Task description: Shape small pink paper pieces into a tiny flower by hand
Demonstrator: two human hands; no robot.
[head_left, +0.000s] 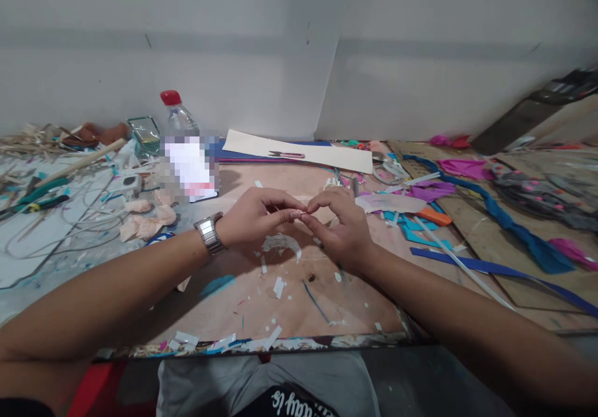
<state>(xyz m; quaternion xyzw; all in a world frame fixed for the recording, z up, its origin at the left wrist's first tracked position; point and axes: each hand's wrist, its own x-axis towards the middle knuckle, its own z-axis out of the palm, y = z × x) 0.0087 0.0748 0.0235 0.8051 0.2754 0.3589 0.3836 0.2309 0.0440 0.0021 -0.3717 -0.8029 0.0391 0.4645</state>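
On my feed I count one left hand (250,219), one right hand (344,227), one watch (209,233), one bottle (181,118), one phone (192,166). I see one cream board (336,158), one snips (287,154), many scraps (279,287).

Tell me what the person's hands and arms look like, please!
The left hand and right hand wear no gloves. A shiny silver watch-like band with links circles the left wrist; the right wrist is bare. No sleeves cover the forearms.
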